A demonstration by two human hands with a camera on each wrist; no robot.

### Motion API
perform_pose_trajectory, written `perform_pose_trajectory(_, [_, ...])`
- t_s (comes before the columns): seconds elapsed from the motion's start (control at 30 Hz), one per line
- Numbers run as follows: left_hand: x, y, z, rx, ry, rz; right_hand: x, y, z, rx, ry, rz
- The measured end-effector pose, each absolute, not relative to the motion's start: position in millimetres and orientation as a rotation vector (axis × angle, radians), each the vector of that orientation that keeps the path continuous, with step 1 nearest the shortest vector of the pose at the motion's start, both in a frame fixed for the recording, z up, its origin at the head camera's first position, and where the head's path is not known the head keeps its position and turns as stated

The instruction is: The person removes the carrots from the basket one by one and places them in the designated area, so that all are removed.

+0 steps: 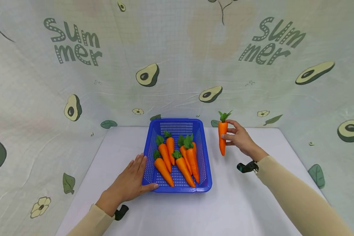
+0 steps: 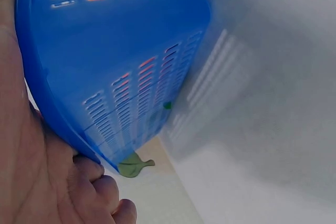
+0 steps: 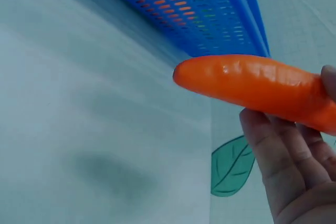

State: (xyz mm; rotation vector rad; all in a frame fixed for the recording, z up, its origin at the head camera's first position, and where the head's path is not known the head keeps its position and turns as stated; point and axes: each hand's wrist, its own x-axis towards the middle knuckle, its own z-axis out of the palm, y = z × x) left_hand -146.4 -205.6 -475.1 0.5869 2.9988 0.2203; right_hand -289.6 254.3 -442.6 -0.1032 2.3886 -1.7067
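One carrot (image 1: 222, 129), probably light, stiff, slick, best held mid-body, hung over the worktop (image 1: 224, 206) near its far edge, pinched in the right grip (image 1: 241, 136); left grip (image 1: 129, 182), fingers straight, touched basket (image 1: 180, 189).

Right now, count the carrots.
8: one carrot in the right hand; inside the blue basket, three left and four right, overlapping, so more may be hidden.

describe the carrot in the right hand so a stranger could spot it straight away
On the white table, find the blue basket. Just to its right, the right hand grips an orange carrot with a leafy green top. It is the only carrot outside the basket; the other carrots all lie inside.
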Motion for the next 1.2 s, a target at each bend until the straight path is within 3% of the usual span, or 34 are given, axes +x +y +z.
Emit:
perform_pose_trajectory(0.67, [-144, -204, -474, 0.525, 2.962, 0.282, -303, 249, -477, -0.03, 2.744, -1.243])
perform_pose_trajectory(1.2, [-146, -203, -476, 0.496, 2.947, 0.304, -309, 239, -504, 0.091, 2.485, -1.431])
